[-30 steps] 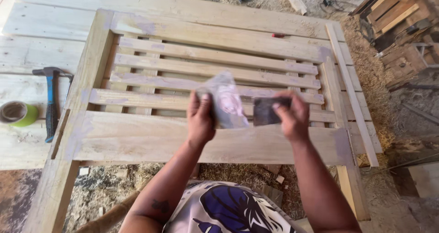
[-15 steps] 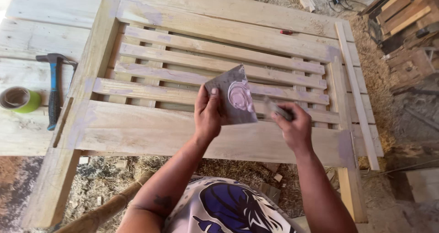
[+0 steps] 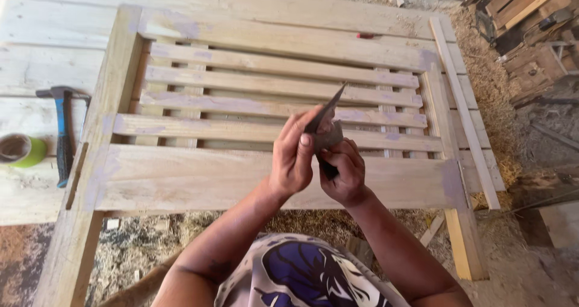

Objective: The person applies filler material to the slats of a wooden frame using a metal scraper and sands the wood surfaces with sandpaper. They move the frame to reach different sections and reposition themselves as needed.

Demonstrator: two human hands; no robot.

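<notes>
Two hands, left (image 3: 294,156) and right (image 3: 341,173), pinch one grey sandpaper sheet (image 3: 326,126) above one slatted wooden frame (image 3: 283,102). Half a second earlier they were apart, the sheet flat.

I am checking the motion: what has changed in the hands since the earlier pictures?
The hands came together. The left hand turned the grey sheet edge-on, and the right hand now meets it with its dark piece. The slatted frame, hammer and tape roll stayed put.

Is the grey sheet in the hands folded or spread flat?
Folded: the grey sheet is creased between left hand and right hand, edge-on.
</notes>
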